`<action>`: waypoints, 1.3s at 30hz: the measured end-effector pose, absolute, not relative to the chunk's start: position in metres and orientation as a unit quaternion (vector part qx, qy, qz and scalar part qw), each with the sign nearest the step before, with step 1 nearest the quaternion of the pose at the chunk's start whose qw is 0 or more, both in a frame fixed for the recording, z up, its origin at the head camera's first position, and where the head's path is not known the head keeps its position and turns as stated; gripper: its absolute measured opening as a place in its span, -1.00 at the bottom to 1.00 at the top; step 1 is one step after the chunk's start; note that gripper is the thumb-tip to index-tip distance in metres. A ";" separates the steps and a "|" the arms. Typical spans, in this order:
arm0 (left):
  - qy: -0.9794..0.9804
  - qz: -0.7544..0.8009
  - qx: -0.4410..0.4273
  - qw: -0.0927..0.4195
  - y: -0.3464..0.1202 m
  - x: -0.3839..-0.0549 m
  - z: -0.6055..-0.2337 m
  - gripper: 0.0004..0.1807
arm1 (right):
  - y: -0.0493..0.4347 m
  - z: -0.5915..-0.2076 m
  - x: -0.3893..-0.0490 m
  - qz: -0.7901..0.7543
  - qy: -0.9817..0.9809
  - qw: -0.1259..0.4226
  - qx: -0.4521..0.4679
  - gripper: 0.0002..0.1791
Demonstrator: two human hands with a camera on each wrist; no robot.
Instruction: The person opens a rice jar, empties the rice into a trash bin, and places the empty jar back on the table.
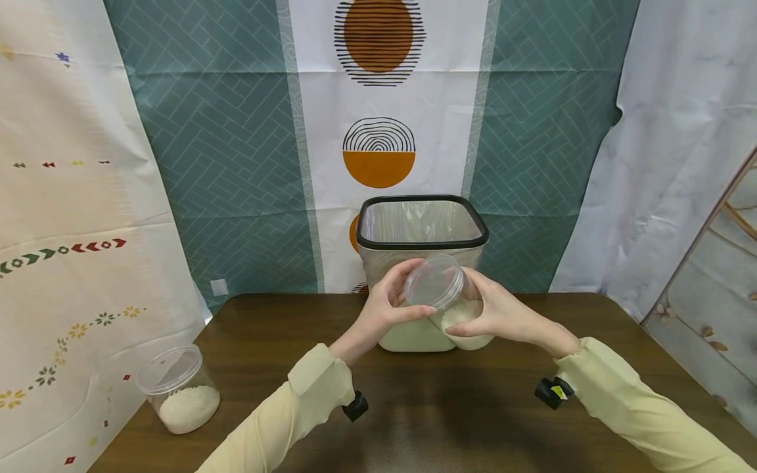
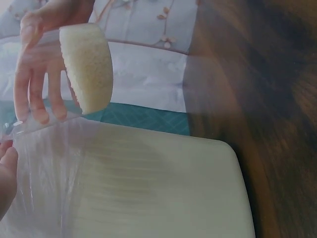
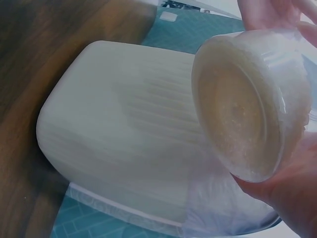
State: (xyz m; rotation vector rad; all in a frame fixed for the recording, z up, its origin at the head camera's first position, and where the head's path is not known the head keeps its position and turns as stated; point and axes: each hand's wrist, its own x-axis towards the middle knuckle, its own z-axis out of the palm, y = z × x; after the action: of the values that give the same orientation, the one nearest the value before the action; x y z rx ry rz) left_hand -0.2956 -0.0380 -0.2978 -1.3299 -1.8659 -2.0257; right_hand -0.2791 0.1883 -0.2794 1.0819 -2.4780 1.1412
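Note:
A clear plastic jar with white, rice-like grains in its bottom is held in the air in front of the bin, its top tilted to the left. My right hand grips the body of the jar, thumb on the near side. Around the top rim curl the fingers and thumb of my left hand. Whether a clear lid covers that top, I cannot tell. The right wrist view looks at the round base of the jar; in the left wrist view the grains lie packed at the base end.
A bin with a black rim and clear liner stands behind the hands on the brown table. At the left table edge is a second clear jar with white grains. Patterned cloths hang around the table.

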 end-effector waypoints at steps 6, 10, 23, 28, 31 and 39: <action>-0.613 -0.679 -0.398 0.075 -0.033 -0.291 -0.299 -0.22 | 0.186 -0.278 -0.281 0.376 -0.842 0.123 0.368 -0.11; -0.620 -0.695 -0.353 0.091 -0.027 -0.284 -0.298 -0.30 | 0.185 -0.277 -0.282 0.371 -0.844 0.131 0.363 -0.10; -0.620 -0.714 -0.305 0.111 -0.017 -0.278 -0.294 -0.25 | 0.184 -0.280 -0.283 0.373 -0.841 0.144 0.365 -0.11; -0.621 -0.716 -0.296 0.121 -0.016 -0.277 -0.295 -0.19 | 0.183 -0.281 -0.283 0.380 -0.838 0.137 0.368 -0.12; -0.622 -0.715 -0.299 0.115 -0.016 -0.277 -0.296 -0.17 | 0.184 -0.282 -0.283 0.379 -0.838 0.136 0.369 -0.12; -0.637 -0.692 -0.334 0.058 -0.029 -0.281 -0.295 -0.03 | 0.187 -0.279 -0.282 0.381 -0.842 0.132 0.359 -0.10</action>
State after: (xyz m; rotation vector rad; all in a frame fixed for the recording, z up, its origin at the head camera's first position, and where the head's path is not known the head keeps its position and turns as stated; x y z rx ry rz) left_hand -0.2813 -0.0287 -0.2952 -1.0134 -1.9304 -2.0971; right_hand -0.2815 0.1874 -0.2794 1.0431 -2.4437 1.1045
